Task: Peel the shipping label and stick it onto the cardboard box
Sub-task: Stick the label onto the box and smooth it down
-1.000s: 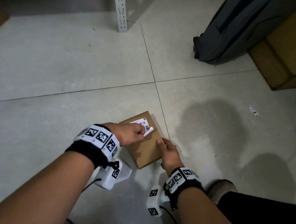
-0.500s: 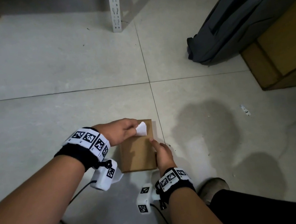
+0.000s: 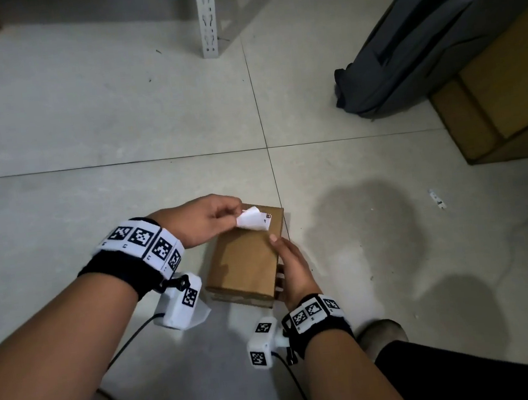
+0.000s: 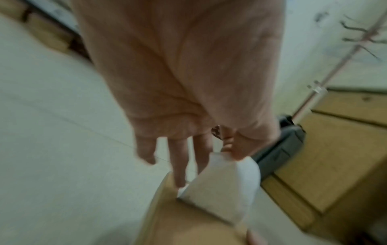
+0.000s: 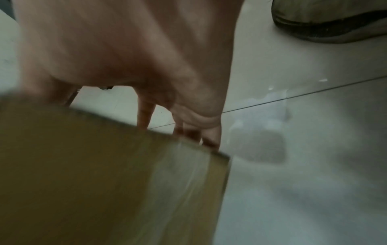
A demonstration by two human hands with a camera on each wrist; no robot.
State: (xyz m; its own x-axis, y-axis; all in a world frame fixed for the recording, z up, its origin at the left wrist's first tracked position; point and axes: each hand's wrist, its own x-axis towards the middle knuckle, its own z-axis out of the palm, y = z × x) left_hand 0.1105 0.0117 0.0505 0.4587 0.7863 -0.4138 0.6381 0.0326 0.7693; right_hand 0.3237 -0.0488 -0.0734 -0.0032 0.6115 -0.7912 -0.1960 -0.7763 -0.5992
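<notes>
Left hand [image 3: 203,221] pinches the shipping label [image 3: 253,222], curled up at the cardboard box's [image 3: 243,264] 12 o'clock end; its print is unreadable. Right hand [image 3: 292,268] grips the 4 o'clock edge. Only the left wrist view shows the label's blank underside

The brown box [image 3: 243,260] lay on the floor [image 3: 85,121]. The white label [image 3: 253,219] curled up over its far end, blank underside showing, printed edge against the top.

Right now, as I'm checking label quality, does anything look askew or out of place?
The shipping label is curled over, blank side up, not flat on the cardboard box; the left hand pinches its lifted corner. A small white scrap lies on the floor.
</notes>
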